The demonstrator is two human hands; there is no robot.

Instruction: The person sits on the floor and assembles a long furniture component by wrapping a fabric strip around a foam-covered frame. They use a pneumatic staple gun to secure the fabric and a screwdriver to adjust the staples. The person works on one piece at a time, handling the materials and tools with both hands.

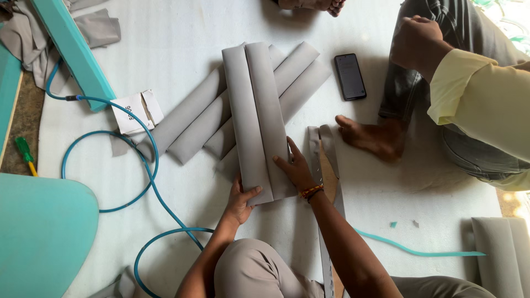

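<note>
A grey padded panel (256, 110) made of two long rounded channels lies lengthwise on top of a pile of similar grey padded panels (190, 118) on the white floor sheet (182, 33). My left hand (240, 201) grips its near left corner. My right hand (295, 165), with a beaded bracelet at the wrist, rests flat on its near right edge. A half-covered strip with bare wood (327, 171) lies just right of my right hand.
Another person sits at the right, a bare foot (370, 135) and a fist (414, 41) showing. A black phone (350, 76) lies by the foot. A blue hose (118, 165) loops at the left near a small white box (137, 111), teal panels (44, 232) and a green screwdriver (25, 154).
</note>
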